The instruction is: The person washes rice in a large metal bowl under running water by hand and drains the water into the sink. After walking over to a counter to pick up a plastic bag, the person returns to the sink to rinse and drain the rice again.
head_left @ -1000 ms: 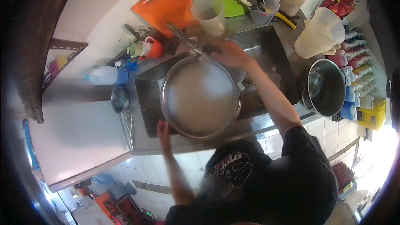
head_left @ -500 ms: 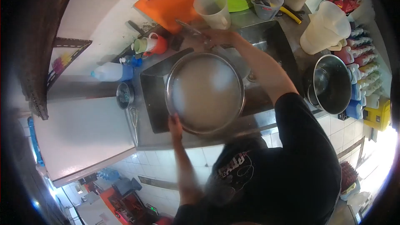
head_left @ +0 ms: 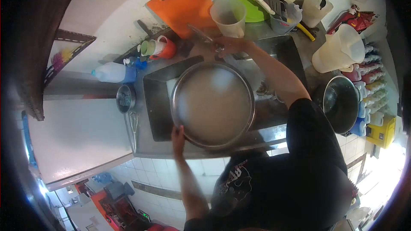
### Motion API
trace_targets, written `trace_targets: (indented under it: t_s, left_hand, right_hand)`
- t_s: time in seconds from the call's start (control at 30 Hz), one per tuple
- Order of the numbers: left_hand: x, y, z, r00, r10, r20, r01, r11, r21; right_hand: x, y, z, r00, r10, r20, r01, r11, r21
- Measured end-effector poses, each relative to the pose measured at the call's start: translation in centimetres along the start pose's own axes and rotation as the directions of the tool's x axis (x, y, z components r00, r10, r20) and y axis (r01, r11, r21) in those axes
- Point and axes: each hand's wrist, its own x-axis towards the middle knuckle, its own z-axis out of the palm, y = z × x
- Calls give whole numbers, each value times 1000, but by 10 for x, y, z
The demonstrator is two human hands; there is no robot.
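Observation:
A large round metal pot with cloudy pale liquid inside rests over the sink. My left hand grips the pot's rim at its near left side, fingers closed over the edge. At the back of the sink, my right hand is closed around the tap, whose handle is partly covered by the fingers. The tap's long spout points up and left of that hand. I cannot make out any running water.
Behind stand an orange cutting board, a plastic jug and a utensil tub. An empty-looking metal pot sits right, near pitchers and several coloured bottles. Left are a small metal bowl and a whisk.
My view has shifted a little, so the scene sits slightly lower. My left hand stays at the pot's rim and my right hand stays at the tap.

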Motion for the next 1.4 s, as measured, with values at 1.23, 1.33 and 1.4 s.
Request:
trace_targets:
  t_s: [1.23, 1.33, 1.4]
  left_hand:
    - [-12, 20, 8, 985, 151, -83, -147, 988, 50]
    - [-13, 14, -2, 995, 41, -94, -32, 995, 90]
    - [-2, -15, -11, 984, 148, -97, -153, 987, -53]
  right_hand:
    - [-161, -53, 180, 497, 416, -762, -475, 865, 162]
    - [-168, -63, 193, 481, 436, -760, -497, 850, 173]
    - [-174, -70, 205, 469, 412, -781, -510, 849, 141]
